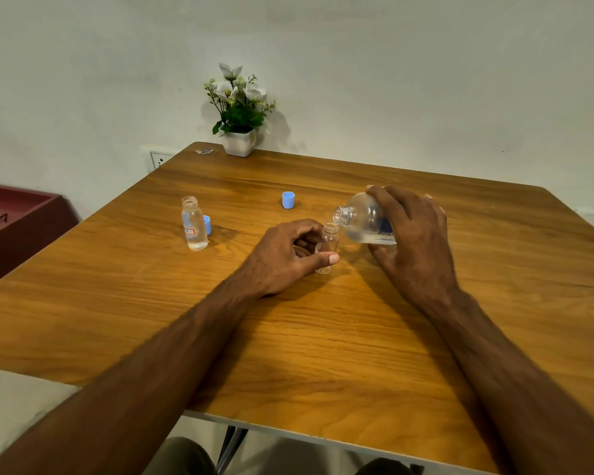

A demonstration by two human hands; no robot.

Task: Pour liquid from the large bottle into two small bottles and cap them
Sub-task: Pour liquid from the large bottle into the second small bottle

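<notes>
One vial (194,223) stands filled but uncapped at left, while the left hand (288,257) grips the second vial (328,245) mid-table and the right hand (414,234) tips the bottle (364,217) over it; both caps remain.

Wooden table (323,337), small bottle (194,223), caps (288,199), flowerpot (239,142)

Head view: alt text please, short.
A right hand tips a large bottle over a small bottle held by the left hand on a wooden table. Another small bottle and two blue caps stand nearby.
</notes>
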